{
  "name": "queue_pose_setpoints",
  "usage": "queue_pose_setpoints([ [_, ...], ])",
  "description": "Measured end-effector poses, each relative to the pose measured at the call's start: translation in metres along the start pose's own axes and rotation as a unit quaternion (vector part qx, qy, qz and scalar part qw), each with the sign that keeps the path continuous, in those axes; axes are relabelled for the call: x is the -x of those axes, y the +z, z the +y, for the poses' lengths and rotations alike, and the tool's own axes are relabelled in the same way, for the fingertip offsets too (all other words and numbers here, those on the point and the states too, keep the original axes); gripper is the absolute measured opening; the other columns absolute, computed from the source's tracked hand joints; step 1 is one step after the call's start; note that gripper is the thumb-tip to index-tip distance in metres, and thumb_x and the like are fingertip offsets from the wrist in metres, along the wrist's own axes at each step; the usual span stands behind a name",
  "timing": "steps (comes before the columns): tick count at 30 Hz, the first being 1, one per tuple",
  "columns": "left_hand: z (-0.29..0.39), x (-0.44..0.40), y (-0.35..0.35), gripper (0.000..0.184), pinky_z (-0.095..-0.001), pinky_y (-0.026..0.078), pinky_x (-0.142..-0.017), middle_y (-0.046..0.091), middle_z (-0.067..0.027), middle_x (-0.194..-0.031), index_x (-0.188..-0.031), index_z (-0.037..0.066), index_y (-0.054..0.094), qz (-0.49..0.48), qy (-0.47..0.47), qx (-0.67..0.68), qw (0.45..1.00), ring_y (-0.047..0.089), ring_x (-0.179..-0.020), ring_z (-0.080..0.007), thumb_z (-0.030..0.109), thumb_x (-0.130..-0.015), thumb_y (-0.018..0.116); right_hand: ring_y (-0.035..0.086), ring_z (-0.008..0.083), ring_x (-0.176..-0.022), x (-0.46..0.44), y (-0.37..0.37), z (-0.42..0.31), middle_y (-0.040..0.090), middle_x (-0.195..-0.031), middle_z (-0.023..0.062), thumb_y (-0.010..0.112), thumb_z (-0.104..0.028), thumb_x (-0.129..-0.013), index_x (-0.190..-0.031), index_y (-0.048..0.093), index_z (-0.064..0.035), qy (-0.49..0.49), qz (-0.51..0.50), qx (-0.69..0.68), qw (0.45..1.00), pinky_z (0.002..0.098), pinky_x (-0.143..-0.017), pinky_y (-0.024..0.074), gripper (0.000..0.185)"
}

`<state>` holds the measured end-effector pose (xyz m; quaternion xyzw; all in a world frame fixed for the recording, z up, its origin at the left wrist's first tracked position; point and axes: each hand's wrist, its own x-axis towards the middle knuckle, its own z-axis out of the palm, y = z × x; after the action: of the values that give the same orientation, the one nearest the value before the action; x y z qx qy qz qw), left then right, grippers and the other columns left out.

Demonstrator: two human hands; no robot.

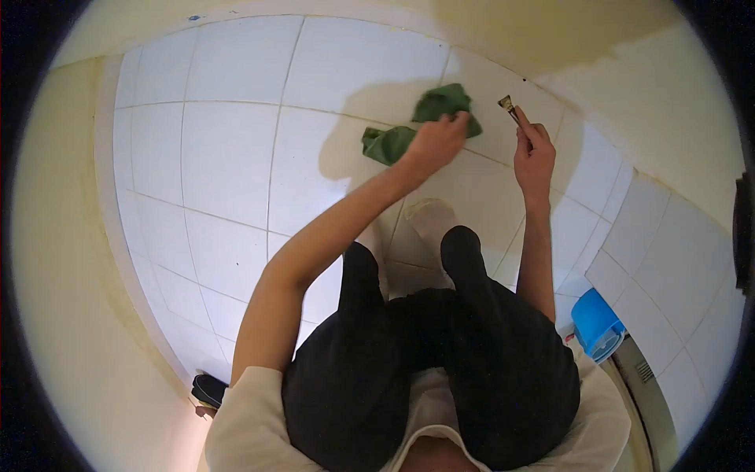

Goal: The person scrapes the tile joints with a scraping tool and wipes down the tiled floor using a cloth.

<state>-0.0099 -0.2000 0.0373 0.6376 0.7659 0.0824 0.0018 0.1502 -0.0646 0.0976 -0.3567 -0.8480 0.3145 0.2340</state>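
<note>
My left hand (440,143) reaches over the tiled floor with its fingers closed on a green cloth (443,102). Another bunched green part (388,145) lies just left of that hand; whether it belongs to the same cloth I cannot tell, as my hand covers the gap. My right hand (535,157) is raised near the wall on the right, fingers wrapped round a small flat brush (506,103). The brush has a flared end pointing up and away, apart from the cloth; most of its handle is hidden in my grip.
White floor tiles (228,149) spread around my feet (431,220), bounded by walls at the far side and left. A blue container (598,322) stands at the lower right near a tiled ledge (653,236). A dark object (208,389) sits at the lower left.
</note>
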Motion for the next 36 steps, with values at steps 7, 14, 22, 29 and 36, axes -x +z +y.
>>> queue_pose_setpoints([
  [7,-0.024,-0.057,-0.011,0.024,-0.0264,0.055,-0.058,0.056,-0.0158,-0.121,-0.1,0.0,0.073,0.044,-0.148,-0.172,0.973,0.062,-0.087,-0.0229,0.013,-0.082,0.064,0.059,0.0251,-0.073,0.002,-0.004,-0.001,0.062,-0.091,0.0115,0.057,-0.006,-0.097,-0.132,0.065,-0.0203,0.018,0.007,0.032,0.999,0.0365,-0.069,0.0495,0.039],
  [14,-0.028,-0.059,-0.002,0.021,-0.0294,0.059,-0.061,0.056,-0.0181,-0.117,-0.097,-0.001,0.073,0.027,-0.139,-0.106,0.984,0.064,-0.088,-0.0245,0.012,-0.082,0.064,0.056,0.0234,-0.07,-0.001,-0.002,-0.005,0.059,-0.086,0.0101,0.057,-0.007,-0.097,-0.132,0.066,-0.0204,0.03,-0.016,0.052,0.998,0.0352,-0.068,0.0482,0.039],
  [22,0.027,-0.071,0.014,0.027,-0.0297,0.058,-0.057,0.056,-0.0202,-0.119,-0.103,-0.004,0.07,0.034,-0.105,-0.044,0.993,0.065,-0.083,-0.0249,0.013,-0.083,0.064,0.054,0.0227,-0.068,-0.017,0.013,-0.008,0.056,-0.082,0.0095,0.057,-0.007,-0.097,-0.132,0.066,-0.0192,-0.036,-0.007,0.008,0.999,0.034,-0.064,0.0455,0.038],
  [29,-0.087,-0.053,-0.019,0.028,-0.0273,0.055,-0.066,0.058,-0.0196,-0.117,-0.112,-0.001,0.069,-0.016,-0.305,-0.135,0.943,0.065,-0.091,-0.0258,0.015,-0.089,0.061,0.051,0.0181,-0.066,-0.019,0.028,-0.009,0.055,-0.08,0.0071,0.059,-0.007,-0.096,-0.132,0.066,-0.0181,-0.013,-0.026,0.027,0.999,0.032,-0.061,0.0436,0.038],
  [36,-0.214,0.006,-0.037,0.046,-0.0412,0.059,-0.065,0.056,-0.0153,-0.118,-0.127,0.001,0.06,0.057,-0.349,-0.16,0.921,0.068,-0.088,-0.0286,0.027,-0.089,0.066,0.049,0.0166,-0.062,-0.009,0.021,0.004,0.053,-0.077,0.0063,0.06,-0.006,-0.096,-0.131,0.067,-0.0156,-0.06,-0.005,0.038,0.997,0.0322,-0.057,0.0424,0.037],
])
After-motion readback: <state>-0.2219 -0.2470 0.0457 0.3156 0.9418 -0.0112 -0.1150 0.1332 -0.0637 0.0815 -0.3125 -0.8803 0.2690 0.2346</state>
